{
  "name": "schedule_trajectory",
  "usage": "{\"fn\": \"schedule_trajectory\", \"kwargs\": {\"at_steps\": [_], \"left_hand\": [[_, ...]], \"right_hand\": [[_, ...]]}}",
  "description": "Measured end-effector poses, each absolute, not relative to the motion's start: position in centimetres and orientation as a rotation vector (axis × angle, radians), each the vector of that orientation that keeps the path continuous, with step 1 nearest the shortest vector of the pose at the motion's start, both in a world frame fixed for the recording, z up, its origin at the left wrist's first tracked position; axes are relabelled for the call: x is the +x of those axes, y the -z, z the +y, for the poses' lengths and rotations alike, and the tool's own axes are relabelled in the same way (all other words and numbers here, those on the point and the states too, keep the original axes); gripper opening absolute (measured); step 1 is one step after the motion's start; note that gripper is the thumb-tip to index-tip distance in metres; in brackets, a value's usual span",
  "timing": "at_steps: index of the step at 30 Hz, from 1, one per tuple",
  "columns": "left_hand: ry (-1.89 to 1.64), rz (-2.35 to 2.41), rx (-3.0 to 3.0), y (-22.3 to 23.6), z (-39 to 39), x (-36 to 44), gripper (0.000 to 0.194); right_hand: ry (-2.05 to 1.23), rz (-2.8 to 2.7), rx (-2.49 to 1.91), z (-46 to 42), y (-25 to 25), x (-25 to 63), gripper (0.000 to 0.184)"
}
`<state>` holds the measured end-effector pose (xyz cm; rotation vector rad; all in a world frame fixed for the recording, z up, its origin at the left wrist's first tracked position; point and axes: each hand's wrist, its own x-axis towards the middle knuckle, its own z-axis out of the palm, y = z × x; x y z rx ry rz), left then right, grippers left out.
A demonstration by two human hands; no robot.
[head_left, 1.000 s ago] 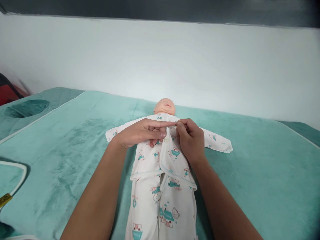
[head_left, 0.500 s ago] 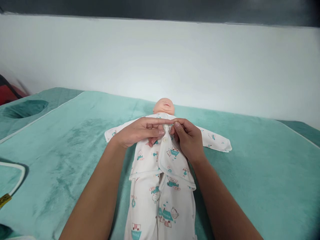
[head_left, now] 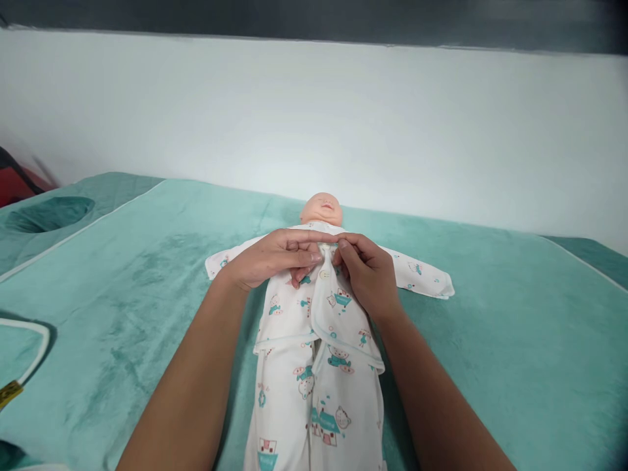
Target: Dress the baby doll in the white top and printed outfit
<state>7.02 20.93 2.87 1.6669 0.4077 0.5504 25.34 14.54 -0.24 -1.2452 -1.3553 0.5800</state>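
A baby doll [head_left: 321, 208] lies on its back, dressed in a white printed baby shirt [head_left: 289, 314] and matching white pants [head_left: 338, 399]. My left hand [head_left: 282, 255] is at the chest, its forefinger stretched across the shirt's front edge and its thumb pressing the cloth. Close beside it, my right hand [head_left: 367, 265] pinches the same front edge between thumb and fingers. The fingertips nearly meet and hide the upper fastening. A pale button [head_left: 324, 275] shows just below them. Both shirt sleeves are spread out sideways.
The doll rests on a green plush cover [head_left: 490, 366] with white seams. Behind it rises a white wall [head_left: 314, 118]. A white cable [head_left: 42, 333] with a yellow tag [head_left: 10, 392] lies at the left edge. A red item [head_left: 17, 186] stands at the far left.
Both hands stay at the chest. My right hand has shifted very slightly left, and the pinched shirt edge has moved a little with it.
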Motion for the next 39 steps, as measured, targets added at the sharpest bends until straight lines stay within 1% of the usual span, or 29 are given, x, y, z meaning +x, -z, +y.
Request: {"fn": "schedule_trajectory", "kwargs": {"at_steps": [7,9,11,13,16,19,22,24,27,30,33,39], "left_hand": [[-0.532,0.459,1.663,-3.0,20.7,7.1,0.044],[-0.576,0.481,1.651,-2.9,20.6,7.5,0.042],[-0.724,0.514,1.603,-2.7,20.7,8.0,0.041],[-0.956,0.573,1.515,-2.3,21.1,8.3,0.04],[-1.272,0.719,1.361,-1.8,22.2,8.0,0.032],[-1.378,0.923,1.271,-1.3,23.1,7.5,0.028],[-1.36,1.124,1.319,-0.8,23.7,7.6,0.025],[-1.335,1.204,1.475,-0.3,23.8,8.1,0.026],[-1.229,1.221,1.834,0.2,23.6,8.8,0.036],[-1.027,1.163,2.13,0.8,23.5,9.1,0.043],[-0.888,1.199,2.247,1.4,23.8,8.9,0.047],[-0.72,1.442,2.393,2.7,25.1,7.3,0.051]], "right_hand": [[-0.435,-1.407,-1.353,14.5,0.2,25.2,0.018],[-0.413,-1.375,-1.365,14.6,0.2,25.2,0.017],[-0.393,-1.294,-1.384,14.7,0.4,25.3,0.016],[-0.398,-1.187,-1.397,15.0,0.7,25.5,0.016],[-0.414,-1.069,-1.398,15.3,1.1,25.8,0.017],[-0.372,-1.04,-1.382,15.4,1.0,25.8,0.019],[-0.344,-1.153,-1.338,15.3,0.7,25.6,0.02],[-0.381,-1.278,-1.33,15.3,0.7,25.6,0.025],[-0.497,-1.442,-1.353,15.6,0.9,26.0,0.036],[-0.584,-1.6,-1.332,15.9,1.2,26.7,0.039],[-0.63,-1.683,-1.323,16.0,1.3,27.4,0.042],[-0.706,-1.741,-1.343,15.5,1.4,28.1,0.051]]}}
